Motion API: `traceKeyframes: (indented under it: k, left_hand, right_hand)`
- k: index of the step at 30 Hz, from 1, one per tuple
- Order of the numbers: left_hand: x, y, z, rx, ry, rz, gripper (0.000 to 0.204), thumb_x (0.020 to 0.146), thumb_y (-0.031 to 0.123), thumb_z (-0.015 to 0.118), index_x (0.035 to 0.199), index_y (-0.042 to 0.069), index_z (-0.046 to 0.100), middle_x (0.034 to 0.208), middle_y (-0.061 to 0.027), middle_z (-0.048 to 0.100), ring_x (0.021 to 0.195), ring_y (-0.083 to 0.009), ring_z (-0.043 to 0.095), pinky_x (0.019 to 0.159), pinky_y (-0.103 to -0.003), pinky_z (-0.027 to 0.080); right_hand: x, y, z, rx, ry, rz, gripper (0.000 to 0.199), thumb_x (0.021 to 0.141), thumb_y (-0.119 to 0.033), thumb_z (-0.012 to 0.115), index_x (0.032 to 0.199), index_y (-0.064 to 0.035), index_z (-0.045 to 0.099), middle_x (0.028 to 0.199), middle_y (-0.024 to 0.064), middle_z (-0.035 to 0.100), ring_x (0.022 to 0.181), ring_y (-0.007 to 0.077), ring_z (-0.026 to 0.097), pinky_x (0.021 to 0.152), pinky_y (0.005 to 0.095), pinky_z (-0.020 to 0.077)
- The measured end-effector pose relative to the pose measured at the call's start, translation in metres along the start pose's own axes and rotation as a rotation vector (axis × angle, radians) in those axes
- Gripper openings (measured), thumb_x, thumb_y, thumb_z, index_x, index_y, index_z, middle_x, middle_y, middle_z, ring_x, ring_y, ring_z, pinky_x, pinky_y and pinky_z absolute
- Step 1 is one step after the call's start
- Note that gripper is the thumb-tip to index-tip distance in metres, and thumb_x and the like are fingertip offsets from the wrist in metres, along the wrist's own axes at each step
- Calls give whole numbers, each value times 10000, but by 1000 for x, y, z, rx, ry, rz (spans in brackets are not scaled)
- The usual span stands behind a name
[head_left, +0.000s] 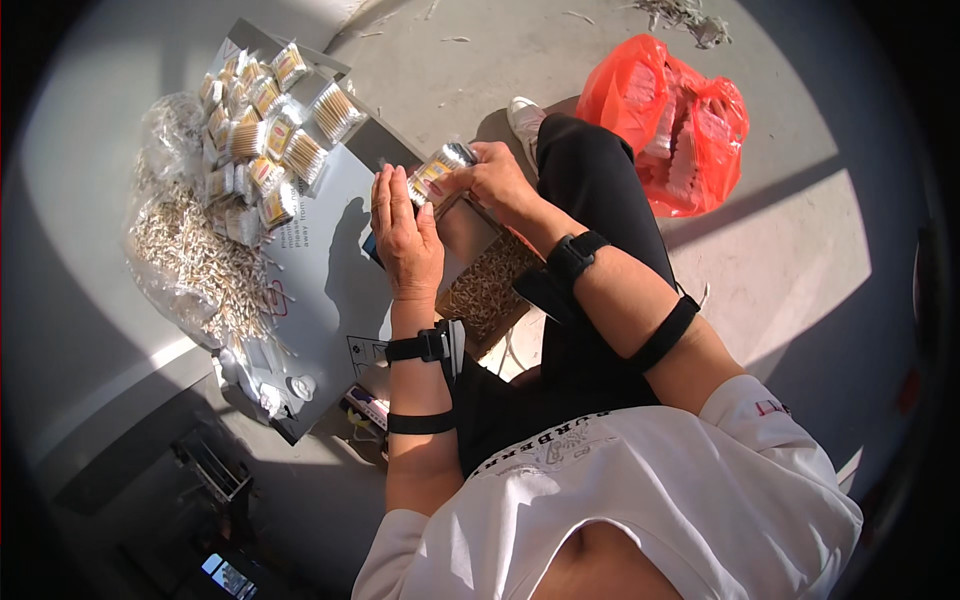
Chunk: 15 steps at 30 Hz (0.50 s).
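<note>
My right hand [500, 182] grips a small clear packet of cotton swabs [436, 176] at its far end, thumb along the near side. Beside the packet's left end, my left hand [406, 240] is held flat with its fingers stretched out, and the fingertips are close to the packet or touching it. Both hands are above an open box of loose cotton swabs [492, 295], which is partly hidden by my arms. On the grey board [325, 315] to the left lies a heap of filled swab packets [265, 135]. Next to it, loose swabs [195, 255] spill from a clear plastic bag [172, 135].
A red plastic bag [705, 125] with pale pink contents stands on the floor [790, 110] at the far right. My white shoe [523, 125] rests near it. A small purple-and-white box [368, 405] is below the board. A lit screen [228, 577] shows at the lower left.
</note>
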<state>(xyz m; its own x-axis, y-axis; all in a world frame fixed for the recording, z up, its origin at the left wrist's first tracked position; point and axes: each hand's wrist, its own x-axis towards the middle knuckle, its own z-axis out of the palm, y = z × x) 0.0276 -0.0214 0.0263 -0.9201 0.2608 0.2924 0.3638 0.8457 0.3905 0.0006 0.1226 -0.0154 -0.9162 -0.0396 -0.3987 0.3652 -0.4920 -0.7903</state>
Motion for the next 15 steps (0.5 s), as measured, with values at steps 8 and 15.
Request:
traceKeyframes:
  k: [8, 15]
  left_hand:
    - [-12, 11, 4, 218, -248, -8, 721, 914, 345, 540, 1475, 57, 192, 1531, -177, 175, 1407, -335, 203, 1134, -506, 153]
    - [35, 17, 7, -733, 186, -318, 658, 996, 467, 327, 1451, 0, 243, 1498, -238, 239, 1385, -320, 268, 1123, -391, 218]
  right_hand:
    - [-3, -5, -6, 52, 31, 104, 193, 750, -141, 747, 792, 18, 645, 659, 47, 605, 525, 111, 517, 493, 250, 395]
    - [6, 7, -14, 522, 221, 220, 610, 840, -610, 579, 857, -3, 635, 728, 82, 591, 686, 184, 566, 671, 334, 470]
